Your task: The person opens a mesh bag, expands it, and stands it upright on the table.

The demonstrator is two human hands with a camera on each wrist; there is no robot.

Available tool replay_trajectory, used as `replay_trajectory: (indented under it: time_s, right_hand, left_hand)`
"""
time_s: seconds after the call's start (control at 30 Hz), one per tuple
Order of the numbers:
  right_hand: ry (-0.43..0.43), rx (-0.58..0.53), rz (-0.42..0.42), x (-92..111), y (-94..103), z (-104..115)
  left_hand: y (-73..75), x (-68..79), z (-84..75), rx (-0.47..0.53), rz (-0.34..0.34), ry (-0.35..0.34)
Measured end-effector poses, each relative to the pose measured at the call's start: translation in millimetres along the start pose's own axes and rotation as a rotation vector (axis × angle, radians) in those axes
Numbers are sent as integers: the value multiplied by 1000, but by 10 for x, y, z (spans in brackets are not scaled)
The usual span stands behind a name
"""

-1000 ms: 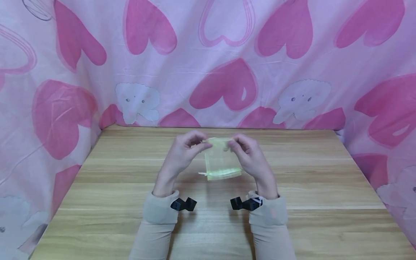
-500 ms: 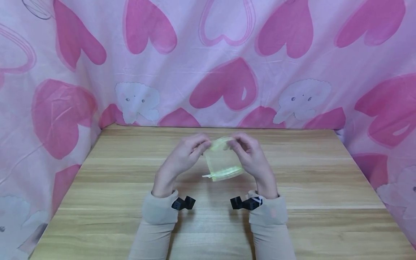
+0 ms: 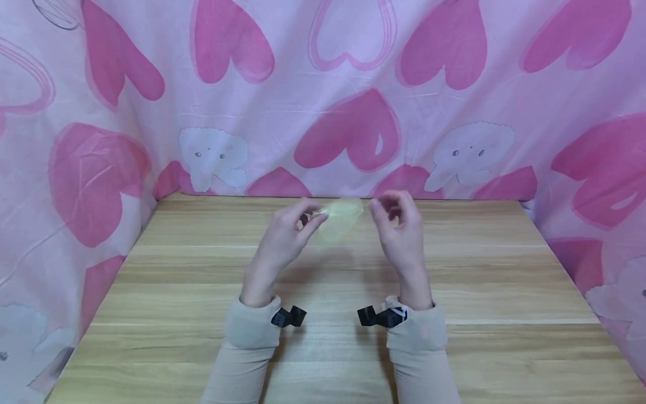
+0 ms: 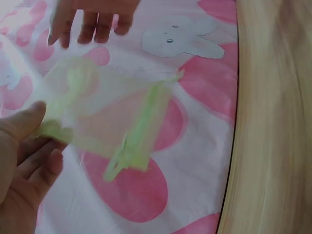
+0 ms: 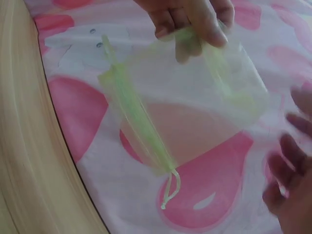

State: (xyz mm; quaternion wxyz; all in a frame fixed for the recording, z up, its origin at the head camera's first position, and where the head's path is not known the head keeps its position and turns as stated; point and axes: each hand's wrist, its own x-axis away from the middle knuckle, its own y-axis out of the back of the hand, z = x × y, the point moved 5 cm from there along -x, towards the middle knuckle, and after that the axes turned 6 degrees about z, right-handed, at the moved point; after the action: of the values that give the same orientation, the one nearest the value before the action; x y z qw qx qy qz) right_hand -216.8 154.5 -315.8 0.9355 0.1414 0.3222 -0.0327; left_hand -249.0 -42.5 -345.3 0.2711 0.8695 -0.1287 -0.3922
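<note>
While the left hand (image 3: 285,235) pinches the sheer yellow-green pouch (image 3: 339,224) between thumb and fingers, the right hand (image 3: 401,227) is off it: fingers loosely bent, nothing held, tips near the mesh but not on it. Pouch position: in the air between the two hands, over the far part of the tabletop (image 3: 328,359), heart-print cloth (image 3: 328,112) behind.

Left wrist view: the pinch falls on a side edge, nearer the plain end than the drawstring band (image 4: 147,117). A cord loop (image 5: 166,201) hangs at one end of that band; a shorter cord end (image 5: 107,51) sticks out at the other. Fabric partly blurred; cannot tell whether the mouth is parted.

Step in hand (judged): adjusting how the pouch lies, left side bearing it alone. Next move, my reading: calls for a light right-hand pinch on the free edge, with the left hold kept steady so that the thin mesh does not fold or slip.
</note>
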Motion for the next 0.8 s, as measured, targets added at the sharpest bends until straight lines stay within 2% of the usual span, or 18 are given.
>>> replay_trajectory:
  time_s: [0.03,0.1,0.27,0.37,0.43,0.57,0.7,0.8]
  right_hand:
    - [-41,6,-30,0,12,-1]
    - [-151,0,-26,-3,8,-32]
    - [-440,-60,202,19,-112,-242]
    - [-533,-102,273,60,-163,-406]
    - [-540,-114,274,76,-183,-481]
    - [-461,-45,259,77,-211,-510]
    - [-383,62,242,69,-217,-505]
    - [-344,115,237,65,-216,-515]
  left_hand:
    - [1,-4,-7,-16,-17,-13]
    - [-4,-11,-24,-39,-37,-44]
    - [-53,-17,-47,-78,-24,-101]
    - [-90,-23,-52,-75,-8,-117]
    - [-115,-30,-52,-66,0,-117]
    - [-167,-38,-17,6,10,-55]
    - [-214,-30,54,177,-1,112]
    - [-233,-15,87,243,-30,233]
